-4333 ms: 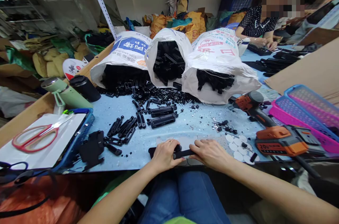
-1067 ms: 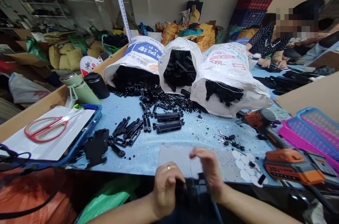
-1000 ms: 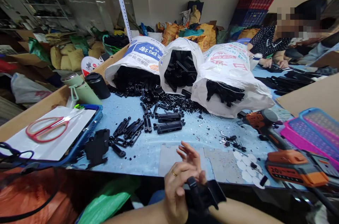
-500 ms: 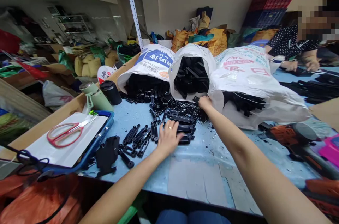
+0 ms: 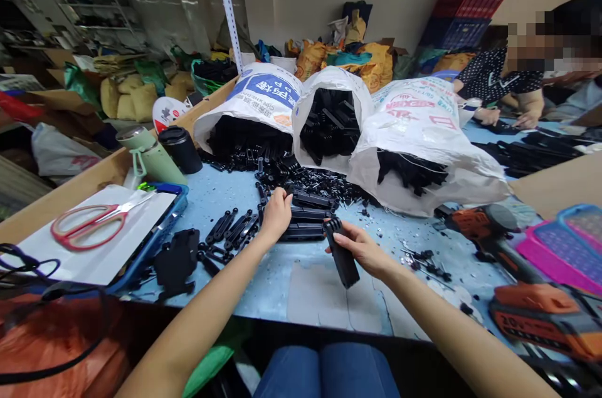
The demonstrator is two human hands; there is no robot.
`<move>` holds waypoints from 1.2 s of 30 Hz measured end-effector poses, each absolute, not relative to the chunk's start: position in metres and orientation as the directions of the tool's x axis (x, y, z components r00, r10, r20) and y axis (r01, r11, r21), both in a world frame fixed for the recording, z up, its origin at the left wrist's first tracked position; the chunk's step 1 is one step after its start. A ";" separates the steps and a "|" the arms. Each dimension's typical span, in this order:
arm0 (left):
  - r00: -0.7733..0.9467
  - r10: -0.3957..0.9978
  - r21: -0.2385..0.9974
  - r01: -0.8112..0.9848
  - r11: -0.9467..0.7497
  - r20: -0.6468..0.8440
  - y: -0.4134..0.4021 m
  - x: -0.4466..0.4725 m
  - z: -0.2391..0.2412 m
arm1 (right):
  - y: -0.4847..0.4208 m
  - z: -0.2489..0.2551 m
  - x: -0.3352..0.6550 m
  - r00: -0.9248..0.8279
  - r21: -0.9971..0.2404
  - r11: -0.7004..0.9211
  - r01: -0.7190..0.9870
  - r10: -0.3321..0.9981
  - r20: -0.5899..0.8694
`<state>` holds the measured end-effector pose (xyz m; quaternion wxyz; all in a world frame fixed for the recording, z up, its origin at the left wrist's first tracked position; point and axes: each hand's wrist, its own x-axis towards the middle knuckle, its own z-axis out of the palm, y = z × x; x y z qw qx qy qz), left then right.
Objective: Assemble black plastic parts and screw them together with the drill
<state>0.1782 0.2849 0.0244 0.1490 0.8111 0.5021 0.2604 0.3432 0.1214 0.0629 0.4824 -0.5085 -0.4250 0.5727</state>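
My right hand (image 5: 363, 250) is closed around a black plastic bar (image 5: 347, 265) with a slotted, pronged upper end, held tilted above the near part of the table. Over the pile, my left hand (image 5: 277, 215) is pinched at the fingertips; whatever it grips, if anything, is too small or hidden to name. Long black plastic bars (image 5: 308, 215) lie stacked between the two hands. Shorter black links (image 5: 241, 232) rest to the left of my left hand, near a flat black bracket (image 5: 176, 263). Small screws and black bits (image 5: 324, 183) are heaped behind the bars.
Three white sacks (image 5: 404, 116) of black parts line the back. At left are a blue tray (image 5: 181, 204), red-handled scissors (image 5: 94, 222), a green bottle (image 5: 153, 157) and a black cup (image 5: 181, 150). A cordless drill (image 5: 493, 241) lies right; a co-worker (image 5: 498, 81) sits beyond.
My right hand has come back from the small parts by the middle sack and now holds a black bar. My left hand went from spread over the bars to pinched. The view shifted slightly.
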 end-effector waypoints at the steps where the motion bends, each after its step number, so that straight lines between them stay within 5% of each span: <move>1: 0.387 0.876 0.523 0.703 -0.481 0.287 0.269 0.171 0.027 | 0.109 0.056 0.340 -0.030 -0.941 -0.255 -0.222 0.966 -0.255; 5: 0.468 0.833 0.664 0.528 -0.530 0.294 0.209 0.145 0.030 | 0.087 0.036 0.338 -0.042 -0.841 -0.386 -0.380 0.915 -0.401; 13: 0.590 0.807 0.974 0.176 -0.141 0.011 0.121 0.147 0.033 | 0.081 0.039 0.304 0.135 -0.947 -0.169 -0.274 0.968 -0.212; 17: 0.542 0.822 0.912 0.226 -0.342 0.174 0.111 0.153 0.044 | 0.076 0.037 0.304 0.168 -0.999 -0.046 0.015 0.985 -0.043; 22: 0.496 0.821 0.858 0.253 -0.447 0.282 0.103 0.159 0.045 | 0.071 0.041 0.309 0.044 -0.906 0.134 0.401 0.985 0.164; 27: 0.308 0.853 0.848 0.198 -0.491 0.422 0.095 0.173 0.039 | 0.070 0.051 0.293 0.143 -0.856 0.201 0.476 0.943 0.301; 36: 0.496 0.793 0.823 0.237 -0.516 0.355 0.123 0.173 0.038 | 0.075 0.031 0.282 0.319 -0.897 0.031 0.442 0.929 0.189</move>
